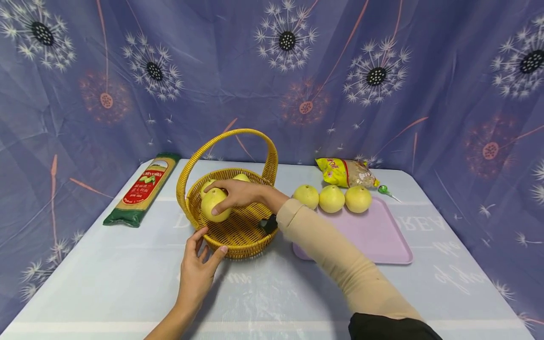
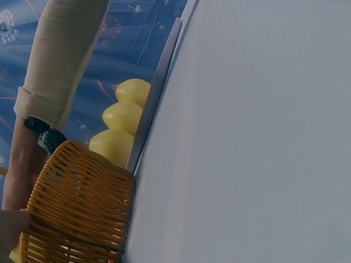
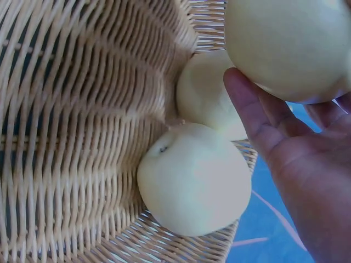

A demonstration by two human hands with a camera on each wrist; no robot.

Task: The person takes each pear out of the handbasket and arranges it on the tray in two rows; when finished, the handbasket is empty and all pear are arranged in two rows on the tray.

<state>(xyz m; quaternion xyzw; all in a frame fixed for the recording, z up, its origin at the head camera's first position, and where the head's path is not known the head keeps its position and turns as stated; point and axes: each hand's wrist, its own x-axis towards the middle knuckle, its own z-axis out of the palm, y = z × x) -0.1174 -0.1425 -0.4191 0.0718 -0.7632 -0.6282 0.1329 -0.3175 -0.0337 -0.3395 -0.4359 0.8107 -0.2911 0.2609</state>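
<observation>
A yellow-brown wicker basket (image 1: pixel 242 248) with a tall arched handle stands left of centre on the table. My right hand (image 1: pixel 240 192) reaches into it and grips a pale yellow pear (image 1: pixel 214 208) near the left side. Two more pears lie inside: one pear (image 3: pixel 194 181) shows whole in the right wrist view, and another pear (image 3: pixel 208 93) is partly behind the held one. At the front left rim my left hand (image 1: pixel 199 269) holds the basket with thumb and fingers. Only the left thumb side shows in the left wrist view, against the wicker (image 2: pixel 82 203).
To the right, a lilac tray (image 1: pixel 374 241) bears three pears (image 1: pixel 331 198) in a row along its back edge. Behind it lie a yellow snack bag (image 1: pixel 346 173) and a green lollipop (image 1: pixel 383 190). A green and red pasta packet (image 1: pixel 144 189) lies left of the basket.
</observation>
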